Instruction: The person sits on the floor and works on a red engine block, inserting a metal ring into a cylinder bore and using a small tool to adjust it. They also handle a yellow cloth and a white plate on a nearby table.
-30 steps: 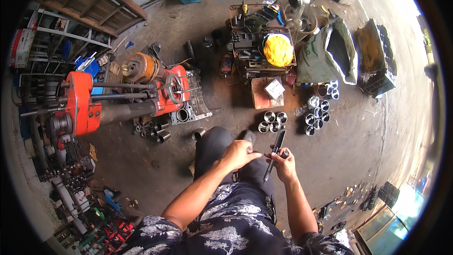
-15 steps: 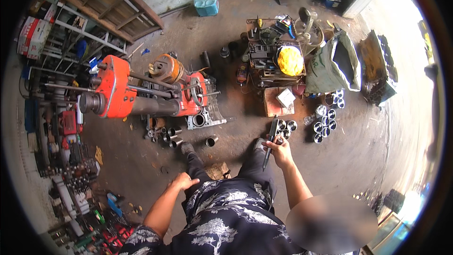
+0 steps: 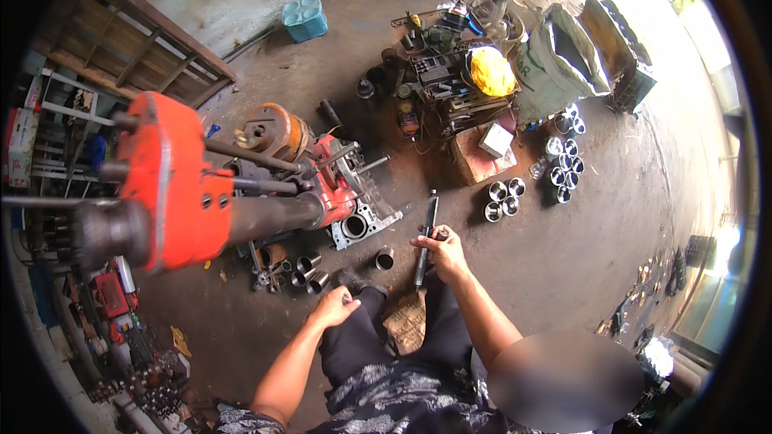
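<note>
Oil-stained concrete floor of a workshop spreads around the person, and the big red boring machine lies well to the left of both hands, with a grey engine block at its end. Beyond the right hand are a cluttered tool crate, a yellow cloth and several metal cylinder sleeves. This hand's grip is clenched around a long black rod-shaped tool held almost upright, while the left hand rests loosely closed on the knee, holding nothing.

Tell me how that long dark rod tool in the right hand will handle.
The rod tool looks like rigid metal, so probably stiff and fairly heavy for its slimness. The right hand grips it mid-length, suggesting rough balance there. Being round, it would likely roll if laid on the concrete floor.
</note>
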Demonstrator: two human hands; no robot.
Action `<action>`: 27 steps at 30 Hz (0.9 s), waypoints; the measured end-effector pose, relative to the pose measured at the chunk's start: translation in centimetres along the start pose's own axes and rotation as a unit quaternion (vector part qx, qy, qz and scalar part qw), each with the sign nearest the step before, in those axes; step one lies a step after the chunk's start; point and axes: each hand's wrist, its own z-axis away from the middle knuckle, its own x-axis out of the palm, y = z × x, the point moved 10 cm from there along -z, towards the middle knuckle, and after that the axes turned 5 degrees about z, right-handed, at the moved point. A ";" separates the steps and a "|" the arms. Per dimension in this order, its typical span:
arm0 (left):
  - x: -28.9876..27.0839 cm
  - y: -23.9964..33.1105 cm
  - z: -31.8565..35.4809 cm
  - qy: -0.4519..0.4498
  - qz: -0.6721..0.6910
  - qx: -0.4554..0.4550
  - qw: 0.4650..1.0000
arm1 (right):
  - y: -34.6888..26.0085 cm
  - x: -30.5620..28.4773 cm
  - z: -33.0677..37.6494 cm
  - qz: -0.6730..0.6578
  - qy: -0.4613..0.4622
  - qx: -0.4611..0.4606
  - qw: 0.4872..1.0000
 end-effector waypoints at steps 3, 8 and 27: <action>4.9 0.0 -6.6 -0.040 0.043 0.046 0.997 | 2.3 -0.1 -5.2 -0.006 -0.025 -0.046 0.999; 11.1 1.1 -17.6 -0.154 0.126 0.135 0.971 | 4.7 -2.6 -14.5 0.057 -0.040 -0.119 0.990; 2.8 0.0 -21.8 0.069 0.594 0.286 0.749 | 8.5 -1.0 -15.5 0.210 -0.142 -0.210 0.944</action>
